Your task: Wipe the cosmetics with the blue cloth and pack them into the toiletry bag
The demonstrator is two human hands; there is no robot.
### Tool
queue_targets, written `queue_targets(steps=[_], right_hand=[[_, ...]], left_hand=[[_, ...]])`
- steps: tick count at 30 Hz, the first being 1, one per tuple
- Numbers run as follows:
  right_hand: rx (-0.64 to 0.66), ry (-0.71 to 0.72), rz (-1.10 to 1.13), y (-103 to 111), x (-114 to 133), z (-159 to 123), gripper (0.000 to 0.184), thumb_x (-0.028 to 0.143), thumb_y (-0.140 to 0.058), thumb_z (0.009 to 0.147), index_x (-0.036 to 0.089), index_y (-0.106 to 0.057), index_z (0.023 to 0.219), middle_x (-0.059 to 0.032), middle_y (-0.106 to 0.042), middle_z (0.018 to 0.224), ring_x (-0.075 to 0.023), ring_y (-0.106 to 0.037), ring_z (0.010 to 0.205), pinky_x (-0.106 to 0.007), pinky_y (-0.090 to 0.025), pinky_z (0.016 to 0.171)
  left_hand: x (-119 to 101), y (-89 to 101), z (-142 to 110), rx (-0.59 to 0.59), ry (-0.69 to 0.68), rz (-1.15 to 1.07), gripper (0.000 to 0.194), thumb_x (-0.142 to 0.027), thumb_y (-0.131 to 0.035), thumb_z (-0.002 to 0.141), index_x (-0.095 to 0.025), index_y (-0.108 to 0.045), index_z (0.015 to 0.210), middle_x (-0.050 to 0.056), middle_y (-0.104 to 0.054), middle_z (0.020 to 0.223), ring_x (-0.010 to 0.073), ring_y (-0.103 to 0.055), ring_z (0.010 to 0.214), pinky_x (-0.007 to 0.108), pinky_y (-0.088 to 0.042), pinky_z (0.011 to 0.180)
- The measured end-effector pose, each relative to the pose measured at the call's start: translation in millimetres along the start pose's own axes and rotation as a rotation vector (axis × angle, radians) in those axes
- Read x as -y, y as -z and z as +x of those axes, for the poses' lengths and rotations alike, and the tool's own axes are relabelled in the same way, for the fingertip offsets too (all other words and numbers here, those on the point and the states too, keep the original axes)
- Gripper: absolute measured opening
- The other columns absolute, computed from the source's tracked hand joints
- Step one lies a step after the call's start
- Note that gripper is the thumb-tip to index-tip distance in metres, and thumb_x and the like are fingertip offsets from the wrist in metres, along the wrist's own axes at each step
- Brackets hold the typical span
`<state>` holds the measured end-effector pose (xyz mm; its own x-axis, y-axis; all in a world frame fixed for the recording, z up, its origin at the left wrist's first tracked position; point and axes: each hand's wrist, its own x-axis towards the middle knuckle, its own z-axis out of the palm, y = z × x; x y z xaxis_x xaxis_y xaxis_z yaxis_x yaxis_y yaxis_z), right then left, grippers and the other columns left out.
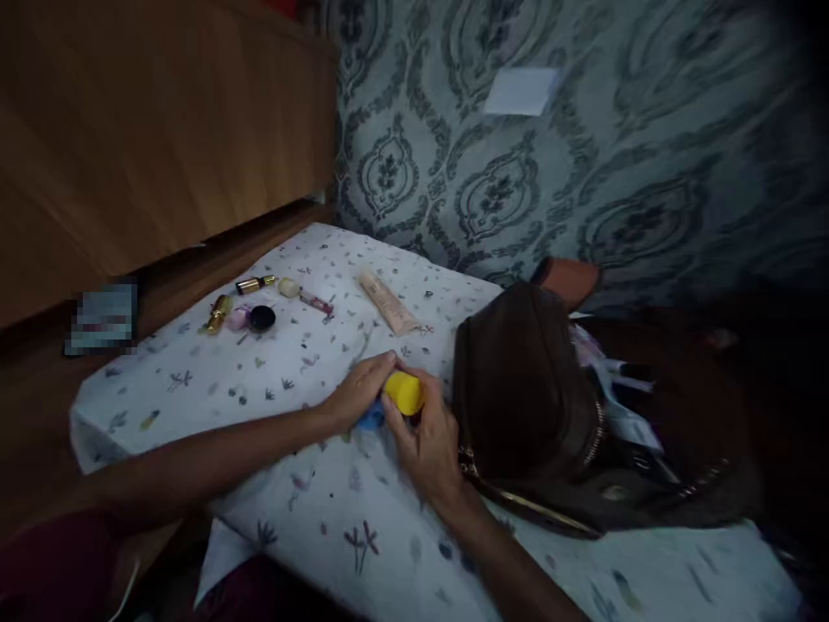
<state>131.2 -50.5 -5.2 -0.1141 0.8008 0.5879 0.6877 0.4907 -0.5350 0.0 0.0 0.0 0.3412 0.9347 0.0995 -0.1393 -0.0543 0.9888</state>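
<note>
Between my two hands is a small, rounded yellow object (405, 393), perhaps a cap or small container; its exact kind is unclear. My right hand (428, 436) grips it with thumb and fingers. Pressed close on the other side, my left hand (358, 390) has its fingers curled, their tips near the yellow object. A blue item (371, 417) shows just under my left palm, mostly hidden by that hand. Whether the blue and yellow parts are joined cannot be seen. Both hands are low over the patterned white cloth (311, 371).
Right of my hands stands an open dark brown bag (518, 389) with items inside. Beyond my hands lies a beige tube (387, 300). Further left are a black round compact (262, 318), gold-coloured lipsticks (218, 314) and a pink slim tube (315, 300). A wooden panel (161, 130) borders the left.
</note>
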Motion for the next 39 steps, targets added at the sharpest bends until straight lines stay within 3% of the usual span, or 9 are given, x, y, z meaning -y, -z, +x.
queue_targets(steps=[5, 9, 13, 21, 28, 34, 39], right_hand=[[0.056, -0.033, -0.118, 1, 2, 1, 0.048, 0.057, -0.038, 0.101, 0.016, -0.053, 0.121, -0.0114, -0.076, 0.092, -0.0269, -0.075, 0.074, -0.033, -0.056, 0.060], [0.096, -0.051, -0.304, -1, -2, 2, 0.056, 0.063, -0.028, 0.101, 0.016, -0.057, 0.109, -0.0073, -0.071, 0.066, -0.0290, -0.069, 0.051, -0.034, -0.046, 0.046], [0.076, 0.010, -0.392, -6, -5, 2, 0.058, 0.062, -0.025, 0.101, 0.015, -0.057, 0.108, -0.0054, -0.066, 0.055, -0.0278, -0.064, 0.043, -0.031, -0.039, 0.041], [0.078, 0.098, -0.423, -10, -6, 0, 0.048, 0.057, -0.029, 0.102, 0.019, -0.057, 0.102, -0.0029, -0.063, 0.056, -0.0241, -0.062, 0.042, -0.029, -0.041, 0.041], [-0.028, 0.354, -0.428, -3, 4, 8, 0.046, 0.050, -0.021, 0.107, 0.018, -0.052, 0.096, 0.0004, -0.062, 0.054, -0.0198, -0.061, 0.036, -0.026, -0.039, 0.035], [-0.042, 0.378, -0.453, -3, 3, 6, 0.046, 0.048, -0.022, 0.108, 0.016, -0.053, 0.098, 0.0003, -0.061, 0.054, -0.0198, -0.061, 0.036, -0.027, -0.040, 0.034], [-0.023, 0.369, -0.421, -5, -2, 3, 0.044, 0.049, -0.026, 0.107, 0.015, -0.054, 0.102, -0.0034, -0.066, 0.063, -0.0211, -0.065, 0.042, -0.028, -0.044, 0.037]], left_hand=[[2, -0.5, 0, 0.015, -0.004, 0.027, 0.056, -0.070, -0.048, 0.088, -0.015, -0.057, 0.082, 0.000, -0.052, 0.075, 0.0139, -0.048, 0.073, 0.026, -0.041, 0.068], [1, -1.0, -1, 0.016, 0.008, 0.057, 0.057, -0.072, -0.047, 0.088, -0.016, -0.051, 0.075, -0.002, -0.047, 0.071, 0.0122, -0.045, 0.070, 0.025, -0.038, 0.064], [3, 0.0, 2, 0.015, 0.042, 0.006, 0.059, -0.075, -0.048, 0.084, -0.017, -0.049, 0.074, -0.003, -0.044, 0.067, 0.0106, -0.041, 0.064, 0.024, -0.035, 0.060], [-1, -1.6, 6, 0.014, 0.199, -0.157, 0.050, -0.062, -0.061, 0.081, -0.019, -0.040, 0.064, -0.007, -0.035, 0.056, 0.0075, -0.034, 0.053, 0.023, -0.028, 0.053], [-1, -0.9, 7, 0.035, 0.267, -0.199, 0.051, -0.060, -0.065, 0.080, -0.019, -0.041, 0.061, -0.008, -0.039, 0.050, 0.0067, -0.035, 0.048, 0.023, -0.027, 0.050], [1, -0.3, 8, 0.036, 0.278, -0.181, 0.050, -0.059, -0.065, 0.080, -0.019, -0.041, 0.061, -0.008, -0.038, 0.051, 0.0067, -0.034, 0.049, 0.024, -0.026, 0.051], [4, 0.0, 9, 0.034, 0.251, -0.175, 0.039, -0.044, -0.058, 0.087, -0.019, -0.041, 0.062, -0.008, -0.036, 0.052, 0.0065, -0.032, 0.048, 0.024, -0.026, 0.051]])
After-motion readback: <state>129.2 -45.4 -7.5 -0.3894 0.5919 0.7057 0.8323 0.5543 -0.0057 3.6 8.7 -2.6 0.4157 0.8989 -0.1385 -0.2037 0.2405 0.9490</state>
